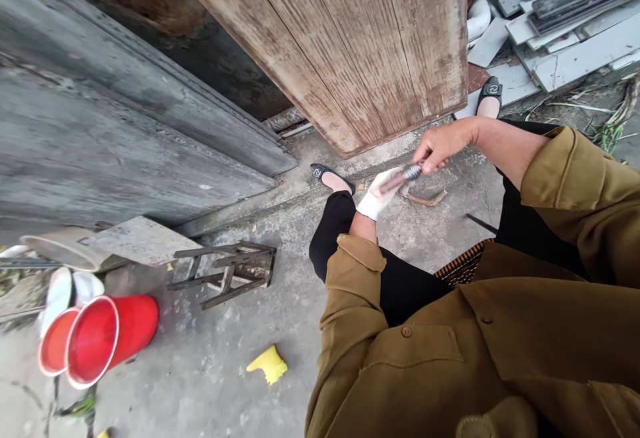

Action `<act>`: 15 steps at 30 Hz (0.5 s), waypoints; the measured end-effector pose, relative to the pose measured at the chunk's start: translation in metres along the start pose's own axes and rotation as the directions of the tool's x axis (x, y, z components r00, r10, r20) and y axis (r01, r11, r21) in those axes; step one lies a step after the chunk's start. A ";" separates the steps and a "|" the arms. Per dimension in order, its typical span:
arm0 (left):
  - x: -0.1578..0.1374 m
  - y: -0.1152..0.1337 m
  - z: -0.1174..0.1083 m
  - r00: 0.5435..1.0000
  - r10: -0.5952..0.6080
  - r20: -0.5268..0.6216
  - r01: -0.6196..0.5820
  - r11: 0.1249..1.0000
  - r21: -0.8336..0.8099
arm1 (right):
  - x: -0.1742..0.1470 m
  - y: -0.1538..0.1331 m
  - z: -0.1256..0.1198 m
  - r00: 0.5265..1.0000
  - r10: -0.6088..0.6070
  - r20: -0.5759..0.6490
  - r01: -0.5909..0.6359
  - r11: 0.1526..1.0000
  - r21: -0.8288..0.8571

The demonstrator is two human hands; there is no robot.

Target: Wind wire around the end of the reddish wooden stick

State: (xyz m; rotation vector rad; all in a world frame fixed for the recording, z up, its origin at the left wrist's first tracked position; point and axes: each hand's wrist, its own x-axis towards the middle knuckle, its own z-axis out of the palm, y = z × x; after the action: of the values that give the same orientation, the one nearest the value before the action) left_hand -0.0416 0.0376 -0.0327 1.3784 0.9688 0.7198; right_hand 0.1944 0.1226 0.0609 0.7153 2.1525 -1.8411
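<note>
buckets [137, 325] left of stool [227, 279]

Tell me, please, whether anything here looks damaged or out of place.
Yes: the yellow scrap lies on the concrete with one ragged edge, as if torn, and the wooden panel looks patchy, its finish apparently worn. Also, only the left hand looks gloved.

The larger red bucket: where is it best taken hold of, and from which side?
Probably take the larger red bucket by its pale rim, coming from the picture's right. The rim is exposed there, while the other red container crowds its left; the open mouth leaves room inside.
</note>
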 end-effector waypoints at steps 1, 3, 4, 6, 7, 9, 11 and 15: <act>0.000 0.001 0.002 1.000 0.013 0.014 -0.013 1.000 -0.029 | -0.003 -0.002 -0.002 0.988 -0.043 -0.147 0.051 0.997 0.052; 0.000 0.004 0.007 0.999 0.015 0.036 -0.013 0.998 -0.061 | -0.007 -0.005 -0.006 0.884 -0.030 -0.466 0.084 0.992 0.095; -0.001 0.005 0.008 0.999 0.009 0.040 -0.006 0.998 -0.064 | -0.008 -0.005 -0.009 0.811 0.016 -0.585 0.043 0.995 0.088; -0.002 0.007 0.010 0.999 -0.010 0.041 0.013 0.998 -0.067 | -0.007 -0.004 -0.014 0.704 0.119 -0.700 -0.139 0.990 0.028; -0.003 0.008 0.010 0.998 -0.019 0.056 0.022 0.998 -0.066 | -0.006 -0.002 -0.017 0.675 0.158 -0.721 -0.248 0.969 -0.019; -0.005 0.008 0.008 0.994 -0.034 0.106 0.040 0.998 -0.054 | 0.000 0.006 -0.021 0.663 0.197 -0.722 -0.417 0.898 -0.139; -0.006 0.007 0.006 0.989 -0.049 0.138 0.056 0.998 -0.041 | 0.007 0.014 -0.020 0.700 0.206 -0.684 -0.499 0.826 -0.262; -0.008 0.003 0.000 0.995 -0.056 0.080 0.056 0.998 0.005 | 0.017 0.026 -0.009 0.846 0.407 -0.345 -0.527 0.742 -0.416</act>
State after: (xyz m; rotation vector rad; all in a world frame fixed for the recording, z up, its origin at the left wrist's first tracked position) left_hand -0.0445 0.0309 -0.0290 1.3675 0.9418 0.6170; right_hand 0.1938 0.1381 0.0321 1.2471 2.1661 -0.9217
